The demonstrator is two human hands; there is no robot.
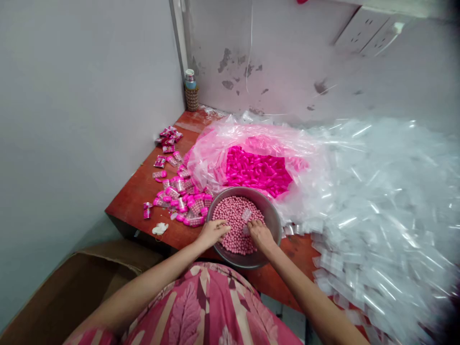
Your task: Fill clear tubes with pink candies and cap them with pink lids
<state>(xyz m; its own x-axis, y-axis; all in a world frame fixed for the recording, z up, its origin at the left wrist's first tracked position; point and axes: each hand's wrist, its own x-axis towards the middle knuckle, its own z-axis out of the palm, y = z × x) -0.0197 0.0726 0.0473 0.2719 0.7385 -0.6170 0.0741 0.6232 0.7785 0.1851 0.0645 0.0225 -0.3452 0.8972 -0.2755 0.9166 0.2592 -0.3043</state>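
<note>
A grey metal bowl (273, 218) of small round pink beads (233, 213) stands at the table's front edge. My left hand (214, 233) reaches over its left rim, fingers drawn together at the beads; what they hold, if anything, cannot be made out. On the right side of the bowl, my right hand (261, 235) has its fingers curled down at the beads, with a small clear plastic container at the fingertips. Another clear container (246, 214) lies on the beads just beyond. Left of the bowl is a pile of bead-filled clear containers with pink caps (196, 206).
Behind the bowl, a plastic bag (208, 158) holds many bright pink caps (255, 167). Clear empty containers (377, 215) heap over the right side. Small pink packets (168, 136) and a white scrap (160, 228) lie left. A cardboard box (89, 282) stands below the red table (132, 196).
</note>
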